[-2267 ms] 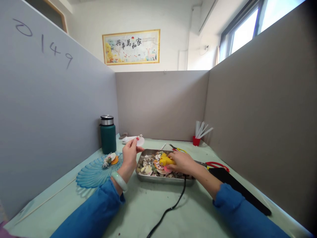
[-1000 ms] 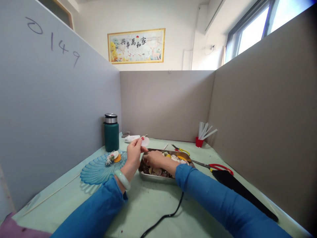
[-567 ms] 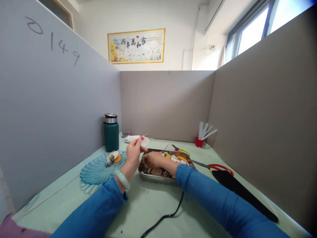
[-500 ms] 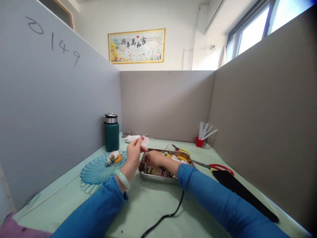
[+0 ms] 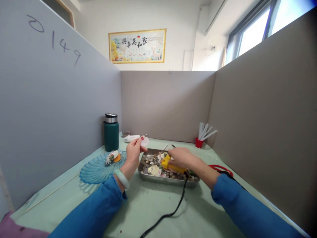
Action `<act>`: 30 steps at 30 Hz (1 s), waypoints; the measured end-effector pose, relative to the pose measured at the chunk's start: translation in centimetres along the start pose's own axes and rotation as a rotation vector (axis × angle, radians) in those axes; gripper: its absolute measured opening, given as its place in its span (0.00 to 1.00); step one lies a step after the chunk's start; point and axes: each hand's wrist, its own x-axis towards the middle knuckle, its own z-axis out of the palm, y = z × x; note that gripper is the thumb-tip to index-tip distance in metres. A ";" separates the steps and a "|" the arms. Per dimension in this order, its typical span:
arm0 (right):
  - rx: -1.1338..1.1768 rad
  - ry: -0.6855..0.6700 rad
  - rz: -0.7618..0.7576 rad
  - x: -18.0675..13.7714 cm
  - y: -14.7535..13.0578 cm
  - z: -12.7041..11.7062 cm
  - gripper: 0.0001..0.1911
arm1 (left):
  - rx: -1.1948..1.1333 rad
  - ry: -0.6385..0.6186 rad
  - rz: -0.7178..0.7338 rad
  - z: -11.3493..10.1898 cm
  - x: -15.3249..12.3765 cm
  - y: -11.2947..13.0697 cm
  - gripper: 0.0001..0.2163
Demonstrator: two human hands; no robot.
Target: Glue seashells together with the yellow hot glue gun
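Observation:
My left hand (image 5: pixel 133 152) is closed in a pinch on a pale, thin round disc (image 5: pixel 145 141), held up behind the tray's left end. A small red spot (image 5: pixel 142 138) shows by the fingertips; whether it is part of the disc I cannot tell. My right hand (image 5: pixel 182 158) is wrapped round a yellow hot glue gun (image 5: pixel 166 161), its black cord (image 5: pixel 184 188) running down toward me. The glue gun is above a metal tray (image 5: pixel 158 179) of mixed seashells (image 5: pixel 154 170), its front end pointing left.
A blue scalloped glass plate (image 5: pixel 92 173) on the left bears a small cluster of shells (image 5: pixel 113 157). Behind it stands a green flask (image 5: pixel 111 134). Glue sticks in a red cup (image 5: pixel 199 142) are at the back right. Red-handled scissors (image 5: pixel 220 168) lie partly behind my right arm.
My right hand has moved right from the tray's left end and taken hold of the glue gun. My left hand has stayed in place with the disc.

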 end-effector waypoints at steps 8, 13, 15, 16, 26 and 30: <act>0.264 0.063 0.017 -3.7 2.3 2.2 0.16 | 0.016 0.002 -0.026 -0.1 0.0 -0.3 0.16; 0.931 0.181 0.087 -3.4 1.9 1.3 0.20 | -0.037 0.016 -0.106 -0.4 0.6 -0.7 0.15; 1.150 0.105 0.058 -3.1 1.2 1.8 0.17 | -0.065 0.040 -0.100 -0.7 1.0 -0.7 0.16; 1.223 0.034 0.035 -3.1 0.8 2.2 0.15 | -0.071 0.051 -0.094 -0.9 1.1 -0.7 0.16; 1.296 -0.107 0.075 -2.6 -0.6 4.0 0.15 | -0.024 0.105 -0.041 -2.0 1.6 -1.3 0.17; 1.250 -0.068 0.082 -2.3 -1.2 4.5 0.16 | -0.016 0.080 -0.036 -1.9 1.4 -1.5 0.18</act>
